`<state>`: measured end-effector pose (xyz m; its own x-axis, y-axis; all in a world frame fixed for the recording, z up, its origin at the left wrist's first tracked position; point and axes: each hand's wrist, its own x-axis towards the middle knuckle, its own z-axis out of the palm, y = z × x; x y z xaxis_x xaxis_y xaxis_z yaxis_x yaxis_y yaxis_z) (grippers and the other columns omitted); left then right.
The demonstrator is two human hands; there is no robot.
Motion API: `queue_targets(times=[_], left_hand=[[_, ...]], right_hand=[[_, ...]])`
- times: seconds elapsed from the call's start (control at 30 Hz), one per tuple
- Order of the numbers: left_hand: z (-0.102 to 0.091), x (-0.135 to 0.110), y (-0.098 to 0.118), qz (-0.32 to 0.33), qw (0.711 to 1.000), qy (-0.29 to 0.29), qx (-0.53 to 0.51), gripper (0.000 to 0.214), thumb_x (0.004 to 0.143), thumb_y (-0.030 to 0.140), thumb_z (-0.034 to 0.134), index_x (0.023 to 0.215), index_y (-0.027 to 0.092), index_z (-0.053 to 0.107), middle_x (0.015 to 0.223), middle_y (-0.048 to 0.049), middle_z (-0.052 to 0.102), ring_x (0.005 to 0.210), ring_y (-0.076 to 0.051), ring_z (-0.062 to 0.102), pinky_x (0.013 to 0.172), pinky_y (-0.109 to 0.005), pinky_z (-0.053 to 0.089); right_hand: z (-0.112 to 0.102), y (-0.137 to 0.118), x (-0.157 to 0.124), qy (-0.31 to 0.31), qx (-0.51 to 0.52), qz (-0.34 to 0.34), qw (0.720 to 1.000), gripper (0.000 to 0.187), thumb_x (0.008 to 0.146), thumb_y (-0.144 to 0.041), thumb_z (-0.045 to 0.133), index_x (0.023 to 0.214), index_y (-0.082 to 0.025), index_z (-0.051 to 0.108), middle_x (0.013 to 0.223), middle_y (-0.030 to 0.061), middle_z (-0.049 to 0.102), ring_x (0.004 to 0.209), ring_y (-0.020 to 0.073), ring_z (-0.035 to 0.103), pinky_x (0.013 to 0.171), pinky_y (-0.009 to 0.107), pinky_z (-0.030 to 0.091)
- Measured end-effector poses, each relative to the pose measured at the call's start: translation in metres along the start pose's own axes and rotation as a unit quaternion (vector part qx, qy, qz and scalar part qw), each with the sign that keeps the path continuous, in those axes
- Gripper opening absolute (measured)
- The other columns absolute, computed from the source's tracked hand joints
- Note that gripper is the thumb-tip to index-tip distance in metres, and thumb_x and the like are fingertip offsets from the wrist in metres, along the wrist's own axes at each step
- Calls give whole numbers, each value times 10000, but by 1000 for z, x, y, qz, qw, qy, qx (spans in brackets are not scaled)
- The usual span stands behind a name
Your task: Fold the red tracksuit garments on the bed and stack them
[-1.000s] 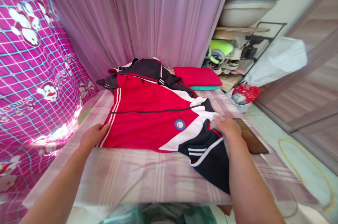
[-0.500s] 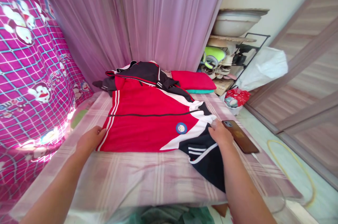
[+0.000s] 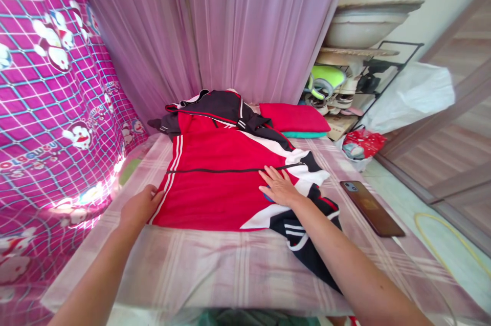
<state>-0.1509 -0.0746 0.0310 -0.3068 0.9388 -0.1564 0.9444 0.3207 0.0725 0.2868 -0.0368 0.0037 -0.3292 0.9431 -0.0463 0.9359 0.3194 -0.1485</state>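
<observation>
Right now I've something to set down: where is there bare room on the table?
Bare tablecloth shows between the jacket and its near edge, and in a smaller patch between the red stack and phone. The back is crowded: bunched dark fabric beside that stack.

The jacket [image 3: 215, 200] is made of matt, fairly smooth cloth. The counter [image 3: 184, 264] is covered in dull, lightly creased cloth. A faint sheen is shown by the curtain's thin fabric [image 3: 245, 29]. The phone [image 3: 370, 208] is finished in smooth gloss, the door [image 3: 445, 136] is faced in wood grain, and the rack [image 3: 402, 42] appears to be made of dark metal.
</observation>
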Motion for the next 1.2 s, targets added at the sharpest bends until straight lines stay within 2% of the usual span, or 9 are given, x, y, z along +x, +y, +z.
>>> queue_targets(times=[0.13,0.27,0.37,0.5,0.67,0.83,0.97,1.03,1.2], left_hand=[[-4,-11,12,13,998,63,19,527,940,491,341,1262,156,588,1156,-191,704,1025,-368,670,791,-445,512],[0,-17,50,194,972,136,-17,416,951,344,380,1215,165,647,1258,-146,672,1141,-299,627,996,-437,464],[10,-16,91,347,925,121,-100,371,968,345,411,1142,198,704,1224,-101,706,1155,-250,628,1059,-409,438],[26,-9,127,408,898,118,-116,328,964,361,468,1087,221,739,1171,-94,734,1096,-262,661,1012,-456,477],[48,-8,129,414,881,188,-129,322,955,362,498,1132,217,724,1174,-106,730,1068,-266,671,972,-461,517],[60,-18,132,459,837,257,-150,326,964,330,482,1201,236,686,1165,-79,733,1088,-243,662,1034,-467,495],[57,-25,137,487,820,256,-160,296,965,328,503,1191,254,680,1139,-46,745,1073,-224,667,1041,-451,496],[57,-28,138,503,813,245,-162,282,965,304,513,1186,264,682,1142,-40,745,1086,-213,662,1063,-442,480],[68,-30,142,522,815,185,-171,251,955,303,553,1155,288,703,1128,-17,748,1138,-191,636,1130,-441,420]], right_hand=[[8,2,-1,-21,-25,34,999,611,998,-471,351,1551,-213,335,1645,103,222,1522,237,160,1216,521,135],[4,0,-2,-5,-29,45,999,580,1006,-466,358,1528,-216,386,1632,107,267,1509,255,216,1196,525,206],[-11,-4,8,4,-30,35,999,480,1011,-446,370,1389,-237,580,1516,108,485,1416,263,411,1146,483,320],[-45,-8,42,37,-26,-3,999,356,977,-351,462,1201,-240,715,1255,84,702,1199,250,617,1039,368,445],[-76,-25,116,89,17,3,996,334,960,-294,474,1183,-294,722,1240,12,715,1170,213,639,1004,299,463],[-83,-46,199,113,49,26,992,339,953,-269,486,1223,-268,692,1266,25,699,1155,205,642,971,284,474],[-79,-50,244,62,56,26,996,407,846,-316,673,1250,-264,670,1062,7,763,947,193,702,838,245,508],[-74,-48,258,52,55,30,997,338,861,-326,657,1188,-253,700,1027,15,762,958,197,692,854,248,498],[-51,-45,274,159,44,100,981,371,998,-299,393,1204,-167,672,1210,145,670,1095,253,632,952,347,466]])
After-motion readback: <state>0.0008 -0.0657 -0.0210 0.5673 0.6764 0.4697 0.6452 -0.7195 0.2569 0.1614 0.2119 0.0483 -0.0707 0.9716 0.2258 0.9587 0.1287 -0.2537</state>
